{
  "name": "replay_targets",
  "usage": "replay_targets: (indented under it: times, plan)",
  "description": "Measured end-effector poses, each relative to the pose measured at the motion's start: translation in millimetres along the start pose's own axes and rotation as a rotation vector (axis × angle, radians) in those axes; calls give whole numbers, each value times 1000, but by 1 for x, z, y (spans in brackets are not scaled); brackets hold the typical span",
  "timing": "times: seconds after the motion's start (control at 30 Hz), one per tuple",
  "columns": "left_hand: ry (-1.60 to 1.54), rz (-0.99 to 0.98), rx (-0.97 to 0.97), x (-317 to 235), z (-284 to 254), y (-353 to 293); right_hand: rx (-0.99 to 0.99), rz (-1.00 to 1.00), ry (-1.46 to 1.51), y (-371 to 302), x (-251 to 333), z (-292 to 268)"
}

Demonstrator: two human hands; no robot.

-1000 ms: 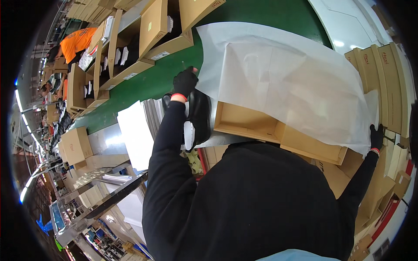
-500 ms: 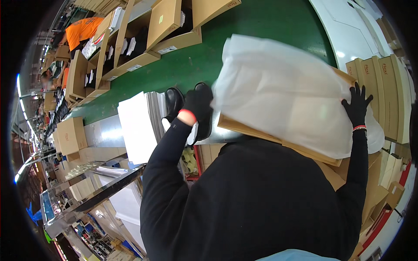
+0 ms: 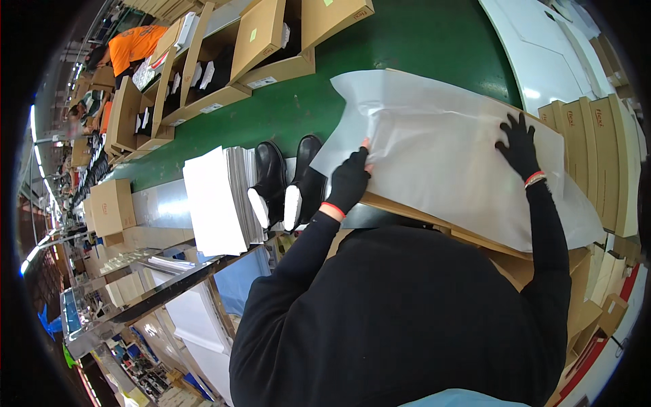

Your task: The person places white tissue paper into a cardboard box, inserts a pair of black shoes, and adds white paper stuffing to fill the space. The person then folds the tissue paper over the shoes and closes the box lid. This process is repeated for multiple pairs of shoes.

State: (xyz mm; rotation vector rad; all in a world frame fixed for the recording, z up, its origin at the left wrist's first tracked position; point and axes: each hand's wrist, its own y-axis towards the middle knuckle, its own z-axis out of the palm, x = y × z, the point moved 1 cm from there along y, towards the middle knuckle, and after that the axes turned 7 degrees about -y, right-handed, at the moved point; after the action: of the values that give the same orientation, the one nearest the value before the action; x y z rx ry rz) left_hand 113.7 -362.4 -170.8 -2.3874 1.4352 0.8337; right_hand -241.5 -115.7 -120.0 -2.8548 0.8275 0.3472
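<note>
A large white sheet of tissue paper point(image 3: 447, 146) lies spread over an open brown cardboard box point(image 3: 475, 239) in front of me. My left hand point(image 3: 348, 182), in a black glove, pinches the sheet's near left edge. My right hand point(image 3: 519, 144), also gloved, presses flat on the sheet's right part with fingers spread. A pair of black shoes point(image 3: 285, 180) with white insoles stands just left of my left hand, beside a stack of white paper sheets point(image 3: 213, 200).
A green conveyor belt point(image 3: 407, 47) runs behind the box, carrying open cardboard boxes point(image 3: 271, 41) with shoes. Flat folded cartons point(image 3: 600, 156) stand at the right. A person in orange point(image 3: 132, 44) works at the far left. A metal shelf point(image 3: 156, 298) sits lower left.
The sheet has been lowered and flattened over the box. My left hand moved right from the shoes to the sheet's edge. My right hand came in onto the sheet's top.
</note>
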Motion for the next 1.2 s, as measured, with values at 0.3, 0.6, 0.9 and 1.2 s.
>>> replay_targets:
  times: [0.3,0.6,0.9,1.2]
  plan:
    - [-43,-11,177,-41,23,-6,35,-191,375,149,124,-38]
    - [-89,-104,219,-38,25,-31,-404,-212,167,135,127,-21]
    - [-118,-61,233,-48,26,-6,213,-410,-19,65,101,76]
    - [-125,-129,435,-48,4,-9,44,-200,32,7,126,26]
